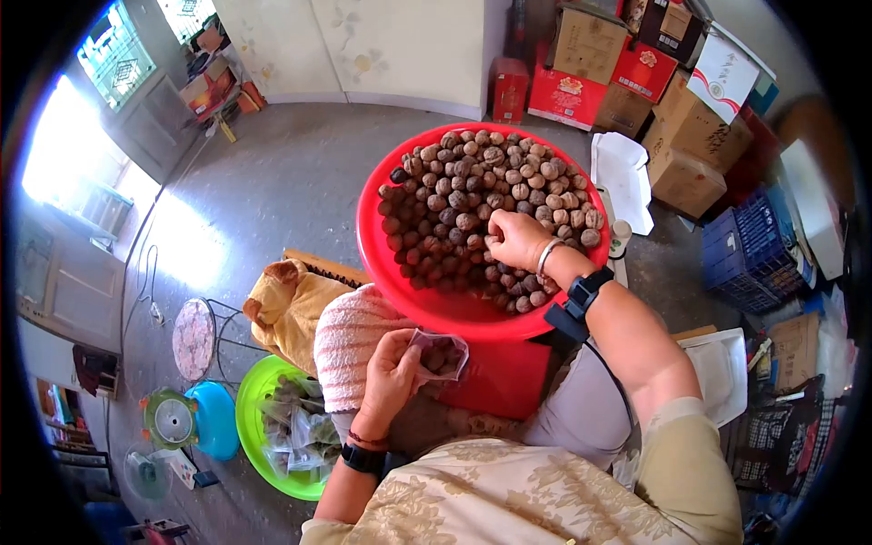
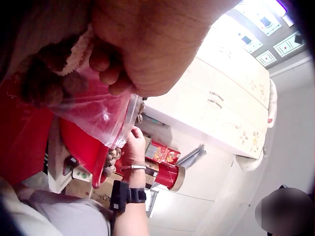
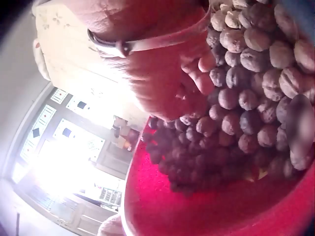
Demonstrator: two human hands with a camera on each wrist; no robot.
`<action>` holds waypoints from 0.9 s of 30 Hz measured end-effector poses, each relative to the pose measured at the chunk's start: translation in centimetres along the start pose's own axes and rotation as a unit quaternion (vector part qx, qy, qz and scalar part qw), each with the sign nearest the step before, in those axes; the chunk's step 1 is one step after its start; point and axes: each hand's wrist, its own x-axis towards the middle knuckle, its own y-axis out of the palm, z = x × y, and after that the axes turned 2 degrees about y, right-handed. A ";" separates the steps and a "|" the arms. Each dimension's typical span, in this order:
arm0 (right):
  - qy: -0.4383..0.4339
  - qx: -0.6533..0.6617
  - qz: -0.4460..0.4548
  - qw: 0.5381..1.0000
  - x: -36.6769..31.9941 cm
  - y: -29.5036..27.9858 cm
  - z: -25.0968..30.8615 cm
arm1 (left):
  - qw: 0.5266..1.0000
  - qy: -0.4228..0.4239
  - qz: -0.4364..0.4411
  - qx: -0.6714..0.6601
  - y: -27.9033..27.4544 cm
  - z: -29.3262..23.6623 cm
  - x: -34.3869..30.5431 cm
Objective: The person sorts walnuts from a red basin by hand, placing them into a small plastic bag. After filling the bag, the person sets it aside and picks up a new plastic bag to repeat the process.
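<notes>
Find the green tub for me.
In the head view, the green tub sits on the floor at the person's left, beside the blue bowl.

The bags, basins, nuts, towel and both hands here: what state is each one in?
Plastic bag: mouth open, walnuts inside
Red basin: well filled
Walnuts in it: loose, in their shells
Green basin: holding plastic bags with contents
Striped towel: draped
Left hand: gripping the open bag
Right hand: fingers curled among the nuts; whether gripping one is hidden
</notes>
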 end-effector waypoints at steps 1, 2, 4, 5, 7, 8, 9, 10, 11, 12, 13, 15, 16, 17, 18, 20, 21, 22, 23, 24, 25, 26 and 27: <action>-0.022 0.074 0.026 0.997 -0.2 -0.2 0.6 | 1.000 0.006 0.001 0.005 0.0 -0.1 0.0; -0.043 0.148 0.053 0.987 -0.3 -0.3 1.1 | 1.000 0.004 -0.002 0.005 0.0 -0.2 0.0; 0.004 0.252 0.148 0.956 -1.9 -2.2 4.0 | 1.000 0.002 -0.008 0.001 0.2 -0.5 0.0; -0.038 0.286 0.152 0.945 -2.3 -2.0 4.4 | 1.000 0.001 -0.009 0.000 0.2 -0.4 0.0; -0.007 0.347 0.231 0.909 -3.4 -3.0 6.3 | 1.000 -0.019 -0.009 -0.010 0.1 -0.1 0.1; -0.064 0.300 0.206 0.929 -4.0 -3.2 7.0 | 1.000 -0.020 -0.009 -0.010 0.1 0.1 0.1; -0.077 0.297 0.213 0.928 -4.6 -3.4 7.7 | 1.000 -0.011 -0.010 -0.016 0.1 0.3 0.2; -0.090 0.294 0.220 0.926 -5.1 -3.4 8.2 | 1.000 -0.002 -0.011 -0.022 0.1 0.4 0.2; -0.104 0.307 0.234 0.917 -5.2 -2.4 8.1 | 1.000 -0.002 -0.011 -0.022 0.1 0.4 0.2; -0.110 0.307 0.259 0.909 -5.7 -3.2 9.0 | 1.000 0.000 -0.011 -0.015 0.2 0.2 0.1; -0.114 0.316 0.270 0.902 -5.8 -3.3 9.1 | 1.000 0.004 -0.009 -0.009 0.2 0.1 0.3; -0.117 0.305 0.241 0.914 -5.6 -3.0 8.7 | 1.000 -0.001 -0.008 -0.001 0.2 0.2 0.3; -0.116 0.286 0.201 0.930 -5.2 -2.8 8.4 | 1.000 -0.006 -0.010 0.006 0.1 0.2 0.3; -0.113 0.260 0.146 0.948 -4.6 -3.2 7.7 | 1.000 -0.005 -0.008 0.005 0.1 0.3 0.3; -0.081 0.285 0.118 0.948 -3.7 -2.6 6.4 | 1.000 0.001 -0.004 -0.002 0.0 0.5 0.3; -0.075 0.189 -0.010 0.979 -1.3 -1.0 2.6 | 1.000 0.008 0.000 -0.010 0.0 0.5 0.3; -0.044 0.137 -0.032 0.989 -0.9 -1.5 1.7 | 1.000 -0.003 -0.001 -0.019 0.1 0.3 0.2; -0.012 0.084 -0.054 0.995 -0.5 -1.7 0.7 | 0.999 -0.014 -0.002 -0.029 0.1 0.2 0.2; -0.004 0.057 -0.065 0.996 0.0 -1.6 -0.3 | 0.999 -0.014 -0.002 -0.029 0.1 0.3 0.2; -0.003 0.056 -0.066 0.996 0.2 -1.4 -0.8 | 1.000 -0.004 -0.002 -0.026 0.1 0.4 0.2; 0.014 0.040 -0.050 0.998 0.5 -1.1 -1.3 | 1.000 0.005 -0.003 -0.024 0.0 0.4 0.2; 0.031 0.024 -0.033 0.999 0.7 -0.8 -1.8 | 1.000 0.006 -0.003 -0.024 0.1 0.4 0.2; 0.023 -0.023 -0.021 0.999 0.5 -0.9 -1.5 | 1.000 0.006 -0.002 -0.028 0.1 0.3 0.2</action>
